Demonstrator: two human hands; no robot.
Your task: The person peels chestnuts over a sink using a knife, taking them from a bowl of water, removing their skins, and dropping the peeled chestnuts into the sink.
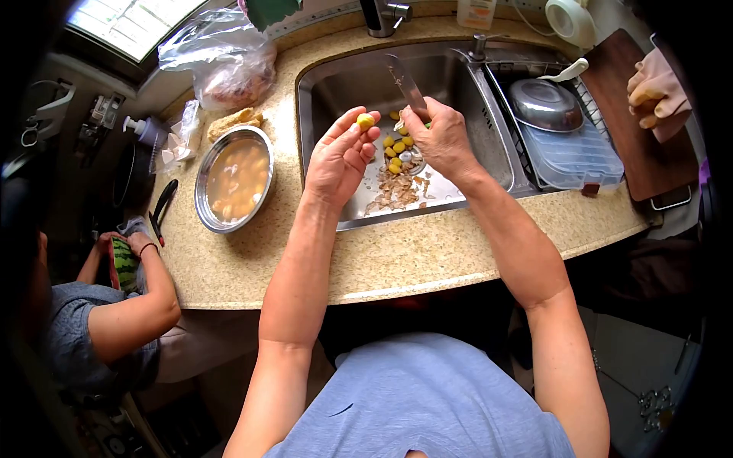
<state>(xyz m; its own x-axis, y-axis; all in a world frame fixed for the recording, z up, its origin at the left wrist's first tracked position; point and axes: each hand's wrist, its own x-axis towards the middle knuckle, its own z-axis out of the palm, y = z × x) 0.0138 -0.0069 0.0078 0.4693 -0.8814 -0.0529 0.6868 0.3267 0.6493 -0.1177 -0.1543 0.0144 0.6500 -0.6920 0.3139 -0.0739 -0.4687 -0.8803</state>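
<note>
Over the left part of the sink (444,62), my left hand (341,156) pinches a small yellow nut-like piece (365,121) between thumb and fingertips. My right hand (444,137) is closed on a knife (405,84), its blade pointing up and away to the left; the handle is mostly hidden in the fingers. Several yellow pieces (395,166) and brown peel scraps (397,191) lie in the sink beneath both hands. On the counter to the left stands a metal bowl (200,187) of cloudy liquid with pale brown pieces (235,183).
Left of the bowl lie black-handled scissors or a similar tool (163,206). Behind are a plastic bag (233,72) and a purple pump bottle (143,128). A rack at right holds a metal lid (547,104) and plastic box (573,156). Another person (134,324) holds watermelon (124,263).
</note>
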